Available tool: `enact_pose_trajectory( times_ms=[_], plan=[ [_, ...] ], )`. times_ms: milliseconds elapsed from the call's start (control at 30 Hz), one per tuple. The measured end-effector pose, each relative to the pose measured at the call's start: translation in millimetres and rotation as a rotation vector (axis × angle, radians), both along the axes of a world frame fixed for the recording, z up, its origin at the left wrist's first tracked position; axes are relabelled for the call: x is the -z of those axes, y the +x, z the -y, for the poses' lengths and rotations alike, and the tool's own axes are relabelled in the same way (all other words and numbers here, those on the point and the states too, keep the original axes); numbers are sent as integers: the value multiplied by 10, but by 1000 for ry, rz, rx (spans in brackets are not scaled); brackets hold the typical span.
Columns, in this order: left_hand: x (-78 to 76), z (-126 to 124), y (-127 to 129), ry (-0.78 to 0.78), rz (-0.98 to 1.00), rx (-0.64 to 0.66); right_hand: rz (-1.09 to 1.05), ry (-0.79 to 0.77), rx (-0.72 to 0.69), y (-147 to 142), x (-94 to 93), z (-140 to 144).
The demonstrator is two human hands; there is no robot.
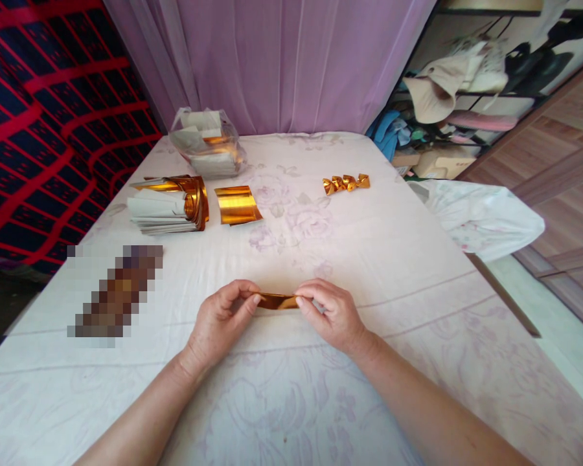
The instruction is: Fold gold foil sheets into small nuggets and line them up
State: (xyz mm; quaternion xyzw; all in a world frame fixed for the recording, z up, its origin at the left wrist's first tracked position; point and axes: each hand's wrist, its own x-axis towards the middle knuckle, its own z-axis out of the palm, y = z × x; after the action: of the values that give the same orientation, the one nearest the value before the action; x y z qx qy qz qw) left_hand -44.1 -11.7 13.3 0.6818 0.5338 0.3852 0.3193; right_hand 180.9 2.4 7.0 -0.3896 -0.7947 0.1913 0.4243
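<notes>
A narrow strip of gold foil paper [278, 301], folded or rolled along its length, is stretched between my two hands just above the table. My left hand [226, 317] pinches its left end between thumb and fingers. At the other end, the thumb and fingers of my right hand [331, 314] are closed on the foil. Beyond the hands lies a loose curved sheet of gold foil paper [238, 205]. Farther right rests a row of twisted gold foil pieces [346, 184], with pinched middles and flared ends.
A stack of gold-and-white foil sheets [168, 207] lies at the left, before a clear plastic bag [206, 144] of more sheets. A blurred-out item [119, 291] is nearer. The floral cloth [388, 259] covers the table; a white plastic bag [486, 217] hangs beyond its right edge.
</notes>
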Motion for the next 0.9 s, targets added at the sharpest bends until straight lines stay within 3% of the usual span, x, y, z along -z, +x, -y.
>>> enact_pose_trajectory(
  times_ms=[100, 433, 633, 900],
  plan=[
    [-24, 3, 27, -112, 121, -16, 7, -12, -7, 1, 8, 10],
    [-47, -3, 43, -280, 288, -19, 66, -74, -77, 10, 5, 42],
    [-72, -2, 76, -393, 502, -22, 86, -142, -70, -20, 6, 71],
    [-30, 47, 139, -346, 526, 42, 60, -203, -88, -62, 10, 105]
  ],
)
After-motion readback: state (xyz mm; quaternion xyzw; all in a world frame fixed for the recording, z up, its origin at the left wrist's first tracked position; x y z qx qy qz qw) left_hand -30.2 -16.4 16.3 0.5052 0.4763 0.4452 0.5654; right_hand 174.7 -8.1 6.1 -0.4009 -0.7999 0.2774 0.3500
